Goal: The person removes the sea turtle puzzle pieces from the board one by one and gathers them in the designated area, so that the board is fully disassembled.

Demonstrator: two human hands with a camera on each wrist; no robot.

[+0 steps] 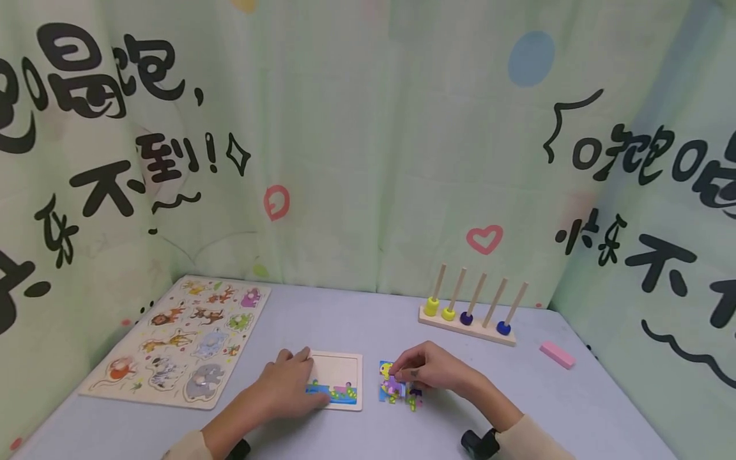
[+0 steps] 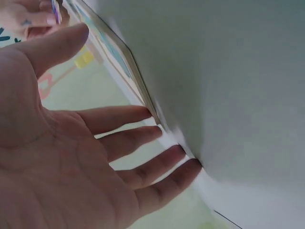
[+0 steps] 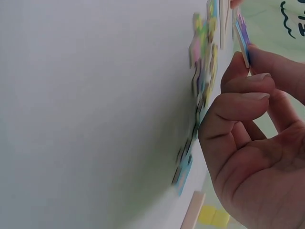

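Curtains [image 1: 339, 128] in pale green hang round the back and sides of this table [image 1: 322, 319], printed with chunky black characters, hearts and a blue dot. Far left there's a big flat animal board [image 1: 169, 397] covered in cartoon critters, and back right sits a peg stand [image 1: 470, 328], pale wood base, five round sticks, yellow and dark blue beads on four of them. Pink block [image 1: 557, 354] lies right of that, smooth and oblong. The puzzle tray [image 1: 336, 361] is front and centre, thin light wood with a raised rim, and a blue-green strip of picture along its near edge. Loose pieces [image 1: 414, 399], flat, knobbly and brightly printed, are bunched just right of it, partly blocked from above by the right hand [image 1: 434, 370]. That hand has thumb and fingertips pinched on one purple-and-blue puzzle piece [image 3: 244, 43], held up on edge, other fingers curled in. Left hand [image 1: 287, 386] covers the tray's left side, fingers pretty straight with small gaps, thumb well out from them, just resting there rather than gripping.
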